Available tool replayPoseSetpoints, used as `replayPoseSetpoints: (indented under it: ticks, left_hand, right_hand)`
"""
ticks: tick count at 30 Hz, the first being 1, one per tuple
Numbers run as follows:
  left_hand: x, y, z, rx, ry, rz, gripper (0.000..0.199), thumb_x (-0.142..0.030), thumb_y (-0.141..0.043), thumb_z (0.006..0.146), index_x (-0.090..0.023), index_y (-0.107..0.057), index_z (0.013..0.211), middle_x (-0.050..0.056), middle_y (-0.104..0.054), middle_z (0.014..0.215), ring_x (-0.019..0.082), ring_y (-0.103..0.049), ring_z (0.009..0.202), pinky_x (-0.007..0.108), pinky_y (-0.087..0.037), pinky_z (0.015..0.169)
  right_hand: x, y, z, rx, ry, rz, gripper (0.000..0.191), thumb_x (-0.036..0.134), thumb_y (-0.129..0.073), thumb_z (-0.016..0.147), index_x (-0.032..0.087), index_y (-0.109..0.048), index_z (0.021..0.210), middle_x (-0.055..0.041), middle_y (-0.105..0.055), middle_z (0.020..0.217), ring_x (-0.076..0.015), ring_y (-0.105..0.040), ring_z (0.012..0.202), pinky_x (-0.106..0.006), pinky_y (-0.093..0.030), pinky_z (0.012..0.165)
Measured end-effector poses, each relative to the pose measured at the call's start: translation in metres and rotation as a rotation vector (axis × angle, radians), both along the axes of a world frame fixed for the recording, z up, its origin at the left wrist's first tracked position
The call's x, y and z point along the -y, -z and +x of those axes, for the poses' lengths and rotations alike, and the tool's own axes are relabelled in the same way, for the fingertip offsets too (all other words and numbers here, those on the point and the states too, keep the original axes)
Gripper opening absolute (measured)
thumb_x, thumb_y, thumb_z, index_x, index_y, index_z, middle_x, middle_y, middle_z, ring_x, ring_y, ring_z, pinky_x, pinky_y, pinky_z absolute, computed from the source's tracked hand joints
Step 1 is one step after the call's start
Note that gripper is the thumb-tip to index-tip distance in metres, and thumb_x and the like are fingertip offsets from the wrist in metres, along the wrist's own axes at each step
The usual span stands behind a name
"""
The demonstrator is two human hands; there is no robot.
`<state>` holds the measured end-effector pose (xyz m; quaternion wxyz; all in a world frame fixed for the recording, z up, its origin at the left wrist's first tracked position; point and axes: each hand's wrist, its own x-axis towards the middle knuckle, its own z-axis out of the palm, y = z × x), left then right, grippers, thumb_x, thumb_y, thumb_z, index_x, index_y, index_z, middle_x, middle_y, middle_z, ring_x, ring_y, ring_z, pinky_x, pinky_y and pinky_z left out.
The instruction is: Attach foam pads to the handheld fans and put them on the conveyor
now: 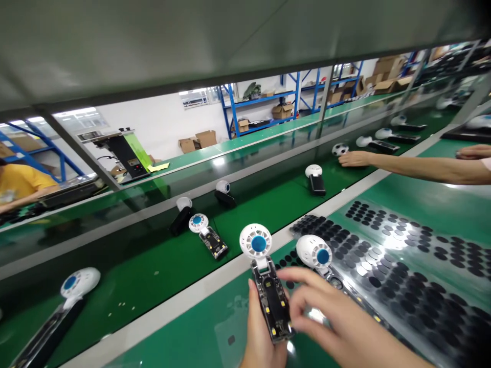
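Note:
My left hand (255,327) is closed around the black body of a device with a round white head (256,241), a blue disc at its centre. The body's face shows a circuit board with small yellow parts and a dark round patch. At its right edge is my right hand (322,301), its index fingertip touching or very close to the board, the other fingers bent and apart. Nothing shows between them. Behind my right hand, a similar white-headed device (312,250) lies on clear sheets of black round stickers (360,255), partly hidden by my forearm.
Several similar devices lie along the green conveyor belt (146,276), one white-headed device (80,282) at the near left. A co-worker's hand (355,158) reaches over the belt from the right toward a device. A grey panel (192,36) hangs overhead, and metal posts (327,92) stand behind the belt.

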<state>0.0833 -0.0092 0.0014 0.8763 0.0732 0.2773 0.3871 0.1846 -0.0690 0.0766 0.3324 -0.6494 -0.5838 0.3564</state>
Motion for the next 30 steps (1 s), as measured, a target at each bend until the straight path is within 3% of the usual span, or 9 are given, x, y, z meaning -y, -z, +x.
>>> replayPoseSetpoints:
  ticks: [3,5,7,10,18,25,30]
  left_hand:
    - [-0.001,0.003,0.002,-0.039,-0.028,0.089,0.048,-0.045,-0.034,0.086,-0.014,-0.068,0.073,0.005,-0.066,0.055,0.013,-0.058,0.044,0.022,-0.039,0.045]
    - [-0.002,0.005,0.003,-0.073,0.027,0.115,0.056,-0.047,-0.029,0.086,-0.012,-0.068,0.067,0.006,-0.062,0.046,0.013,-0.055,0.037,0.022,-0.037,0.042]
    - [-0.003,0.007,0.003,-0.098,0.078,0.120,0.063,-0.050,-0.025,0.086,-0.010,-0.068,0.063,0.008,-0.061,0.043,0.013,-0.054,0.036,0.021,-0.035,0.040]
    - [-0.003,0.011,0.002,-0.114,0.112,0.138,0.066,-0.055,-0.027,0.083,-0.009,-0.068,0.060,0.008,-0.059,0.041,0.013,-0.052,0.034,0.020,-0.033,0.038]
    - [-0.003,0.006,0.002,-0.115,0.149,0.120,0.057,-0.064,-0.047,0.069,-0.011,-0.067,0.057,0.006,-0.058,0.039,0.013,-0.051,0.034,0.020,-0.032,0.039]
    - [-0.004,0.012,0.005,-0.087,0.180,0.122,0.067,-0.067,-0.042,0.069,-0.010,-0.064,0.044,0.008,-0.054,0.034,0.014,-0.051,0.037,0.022,-0.033,0.042]
    - [-0.003,0.014,0.008,-0.012,0.134,0.038,0.052,-0.063,-0.051,0.066,-0.015,-0.065,0.051,0.003,-0.051,0.036,0.017,-0.056,0.045,0.024,-0.040,0.046]
  right_hand:
    - [-0.032,0.003,0.008,-0.159,0.024,-0.063,0.014,0.017,-0.042,0.081,0.021,-0.049,0.070,0.0009,-0.028,0.138,-0.0125,-0.062,0.079,-0.021,-0.052,0.055]
    - [-0.043,0.005,0.007,-0.202,-0.013,-0.095,0.013,0.016,-0.038,0.081,0.020,-0.045,0.071,-0.0025,-0.036,0.128,-0.0072,-0.060,0.060,-0.016,-0.044,0.038]
    - [-0.047,0.003,0.005,-0.141,-0.032,-0.114,0.013,0.012,-0.038,0.080,0.020,-0.043,0.071,-0.0015,-0.049,0.103,-0.0051,-0.055,0.051,-0.014,-0.038,0.033]
    - [-0.048,-0.007,0.002,-0.038,-0.055,-0.160,0.015,0.008,-0.038,0.078,0.020,-0.041,0.070,0.0025,-0.048,0.084,-0.0026,-0.047,0.042,-0.013,-0.036,0.034]
    - [-0.060,-0.034,-0.005,0.275,-0.051,-0.309,0.017,0.001,-0.043,0.076,0.017,-0.045,0.068,0.0009,-0.051,0.086,-0.0026,-0.043,0.046,-0.017,-0.038,0.049]
    - [-0.060,-0.016,-0.004,0.348,-0.066,-0.212,0.017,0.003,-0.042,0.076,0.017,-0.051,0.071,-0.0014,-0.052,0.090,-0.0042,-0.045,0.048,-0.017,-0.033,0.044]
    - [-0.060,-0.001,0.000,0.347,-0.068,-0.106,0.016,0.005,-0.045,0.075,0.018,-0.052,0.069,-0.0010,-0.054,0.093,-0.0093,-0.054,0.064,-0.019,-0.037,0.055]
